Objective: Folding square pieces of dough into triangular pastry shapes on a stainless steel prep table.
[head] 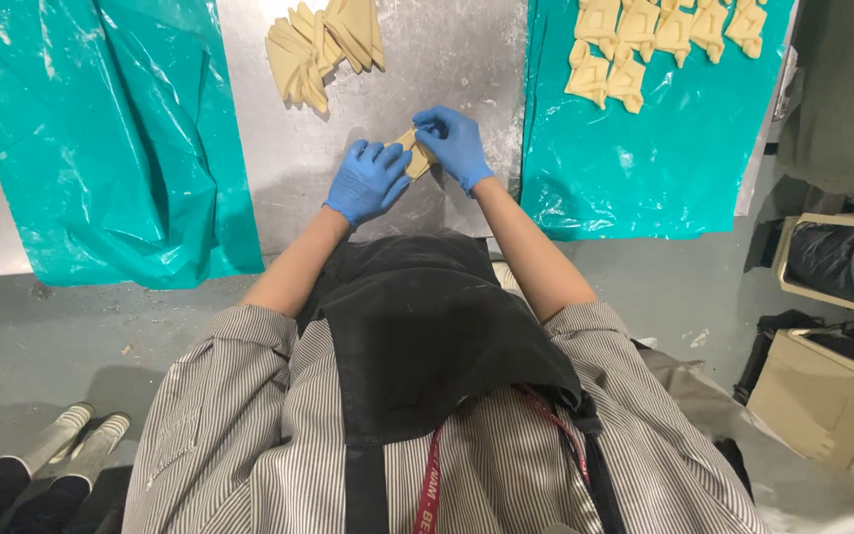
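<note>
the person stands at a metal worktop (447, 59) and looks down on both hands, which wear blue gloves. the left hand (368, 181) and the right hand (455, 143) meet near the centre of the steel, and between them is one small piece of pale dough (415, 156). the grip of each hand is closed on this dough piece: the left fingers press it from 8 o'clock, the right fingers bend over it from 2 o'clock. at 11 o'clock from the hands lies a pile of flat dough triangles (323, 44), well apart from them. at 2 o'clock, folded dough pieces (659, 35) lie in rows on a teal plastic sheet (644, 168). a second teal sheet (101, 148) covers the worktop at 9 o'clock, with nothing visible on it.
</note>
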